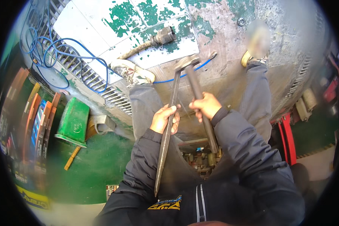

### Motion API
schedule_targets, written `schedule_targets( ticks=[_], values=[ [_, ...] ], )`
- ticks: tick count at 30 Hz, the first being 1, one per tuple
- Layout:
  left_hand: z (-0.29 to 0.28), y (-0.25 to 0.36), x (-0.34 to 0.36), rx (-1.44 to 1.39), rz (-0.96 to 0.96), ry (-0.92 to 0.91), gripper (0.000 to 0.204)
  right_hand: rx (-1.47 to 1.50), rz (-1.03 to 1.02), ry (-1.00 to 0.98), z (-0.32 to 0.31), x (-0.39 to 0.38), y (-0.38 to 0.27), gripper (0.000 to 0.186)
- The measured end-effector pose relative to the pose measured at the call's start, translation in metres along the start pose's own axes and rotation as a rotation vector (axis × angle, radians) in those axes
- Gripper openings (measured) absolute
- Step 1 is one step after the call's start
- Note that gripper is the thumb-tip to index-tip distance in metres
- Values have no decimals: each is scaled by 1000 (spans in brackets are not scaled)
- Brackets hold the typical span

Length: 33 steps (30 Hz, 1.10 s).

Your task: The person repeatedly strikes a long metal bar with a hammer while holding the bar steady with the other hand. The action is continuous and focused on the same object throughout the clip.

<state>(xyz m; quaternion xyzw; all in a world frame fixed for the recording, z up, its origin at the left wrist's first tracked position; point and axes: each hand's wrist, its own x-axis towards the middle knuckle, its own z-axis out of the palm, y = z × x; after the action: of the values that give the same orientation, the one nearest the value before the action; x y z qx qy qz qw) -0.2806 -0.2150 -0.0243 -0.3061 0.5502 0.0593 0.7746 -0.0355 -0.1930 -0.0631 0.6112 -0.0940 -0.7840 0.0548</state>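
Note:
My left hand [164, 119] is closed around a long, dark metal pointed bar [164, 150]. Its tapered end comes down in front of my jacket, and its other end points away from me. In my right hand [207, 106] is the handle of a hammer [195, 83], gripped about midway. The slightly blurred hammer head lies at the bar's far end; whether they touch I cannot tell. Beyond my left shoe on the floor rests a greasy metal shaft [141, 47] with a thick joint at one end.
A blue hose [96, 58] lies coiled at the left and runs past my left shoe [133, 73]. Metal floor grates [111, 96] flank me. At left stand a green bin [74, 118] and orange-edged boxes [32, 124]. A small ring [241, 22] lies ahead; red metal legs [288, 139] stand right.

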Motion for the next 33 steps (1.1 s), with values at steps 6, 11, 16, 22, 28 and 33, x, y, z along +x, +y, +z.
schedule_targets(
  ticks=[6, 11, 16, 22, 28, 33],
  values=[
    [-4, 1, 2, -96, 45, -161, 29, -135, -348, 272, -96, 32, -95, 28],
    [-2, -3, 2, 3, 111, -127, 29, -18, -484, 113, -180, 92, -158, 31],
    [3, -3, 0, -25, 144, -199, 28, -581, -467, 552, -172, 127, -181, 47],
    [4, 1, -7, -45, 200, -196, 30, -1322, -1352, 670, -55, 167, -180, 82],
    [-14, 8, -18, -210, 317, -196, 34, -1808, -1024, 339, 49, 220, -182, 61],
    [-18, 10, -16, -261, 442, -148, 35, -1790, -1222, 370, 36, 219, -176, 38]
  ],
)
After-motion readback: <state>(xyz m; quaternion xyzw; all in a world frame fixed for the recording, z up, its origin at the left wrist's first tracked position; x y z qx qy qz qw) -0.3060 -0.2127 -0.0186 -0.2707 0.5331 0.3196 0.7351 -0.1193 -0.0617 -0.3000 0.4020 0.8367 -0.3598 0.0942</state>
